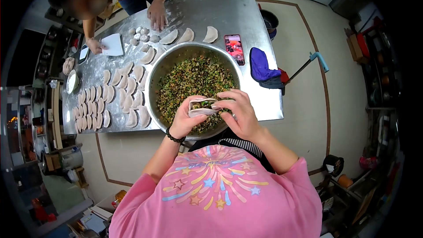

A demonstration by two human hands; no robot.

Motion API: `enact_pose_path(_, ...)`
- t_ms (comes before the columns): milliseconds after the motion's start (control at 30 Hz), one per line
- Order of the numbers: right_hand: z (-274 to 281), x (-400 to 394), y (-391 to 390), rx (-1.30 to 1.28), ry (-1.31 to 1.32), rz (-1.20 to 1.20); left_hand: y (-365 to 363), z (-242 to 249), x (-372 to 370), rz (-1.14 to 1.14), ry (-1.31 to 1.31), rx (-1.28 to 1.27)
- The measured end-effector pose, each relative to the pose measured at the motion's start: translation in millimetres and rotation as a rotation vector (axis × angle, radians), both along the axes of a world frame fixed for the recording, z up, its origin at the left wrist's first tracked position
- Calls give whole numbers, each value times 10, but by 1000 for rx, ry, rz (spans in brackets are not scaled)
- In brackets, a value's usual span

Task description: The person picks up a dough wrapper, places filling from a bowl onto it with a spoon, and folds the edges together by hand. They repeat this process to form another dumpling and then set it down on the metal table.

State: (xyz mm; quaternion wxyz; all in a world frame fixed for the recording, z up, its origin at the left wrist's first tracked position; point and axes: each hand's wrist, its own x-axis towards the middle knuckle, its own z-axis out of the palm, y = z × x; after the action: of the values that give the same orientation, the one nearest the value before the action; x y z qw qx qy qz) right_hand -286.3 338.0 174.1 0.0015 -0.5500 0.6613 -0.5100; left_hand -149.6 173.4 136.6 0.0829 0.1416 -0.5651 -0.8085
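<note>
Over a big metal bowl [154, 77] of chopped green and brown filling [194, 74], my two hands hold one dumpling [202, 112]. Its pale wrapper is folded around some filling and still gapes along the top. My left hand [187, 121] cups the wrapper from the left, thumb on the near side. The fingertips of my right hand [238, 111] pinch its right end. Left of the bowl, several folded dumplings [128, 101] lie in rows on the metal table [220, 11]. A few more dumplings [187, 35] rest beyond the bowl.
Across the table a co-worker has one hand [157, 14] near dough pieces [143, 33] and another on a white cleaver-like blade [112, 45]. A phone [234, 49] and a purple pouch [263, 65] lie right of the bowl. A small bowl of white powder [72, 82] stands far left.
</note>
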Motion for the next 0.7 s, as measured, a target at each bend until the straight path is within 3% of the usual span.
enact_pose_path(233, -78, -57, -46, -18, -101, -61, -38, -42, 41, 46, -5, 22)
enact_pose_path(367, -74, -39, -94, -38, 82, -15, -26, -24, 52, 29, -14, 1)
enact_pose_path(467, -80, -89, -70, -17, -45, -52, -30, -9, 62, 32, -12, 17)
enact_pose_path(533, -14, -114, -65, 195, -161, -4, -39, -9, 70, 34, -10, 31)
enact_pose_path(700, -92, -113, -102, 211, -183, 93, -50, -16, 70, 29, 6, -31)
